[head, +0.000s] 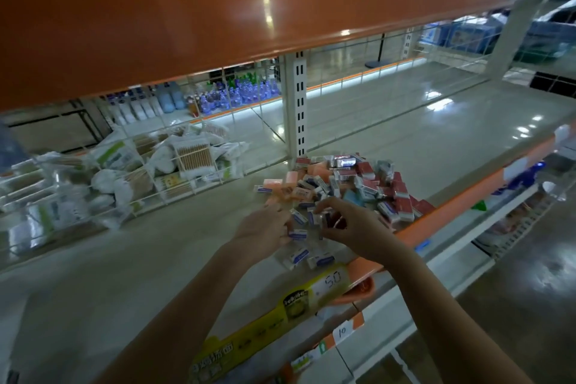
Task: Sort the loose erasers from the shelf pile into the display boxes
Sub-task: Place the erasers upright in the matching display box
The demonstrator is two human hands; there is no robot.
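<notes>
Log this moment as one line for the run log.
stage: picking | left hand: holds erasers | right hand: pinches eraser | pile: on shelf | boxes: unseen

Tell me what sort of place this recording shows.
Most likely a retail shop aisle: metal display shelving with an orange edge, handwritten price tags, packaged cotton swabs behind a wire divider, and a loose eraser pile.

The eraser pile (pixel 346 187) mixes white sleeves with blue print, dark red blocks, peach-orange ones and one pale blue. The shelf (pixel 436 134) is glossy off-white with an orange front edge; a yellow label strip (pixel 280 315) runs along it.
</notes>
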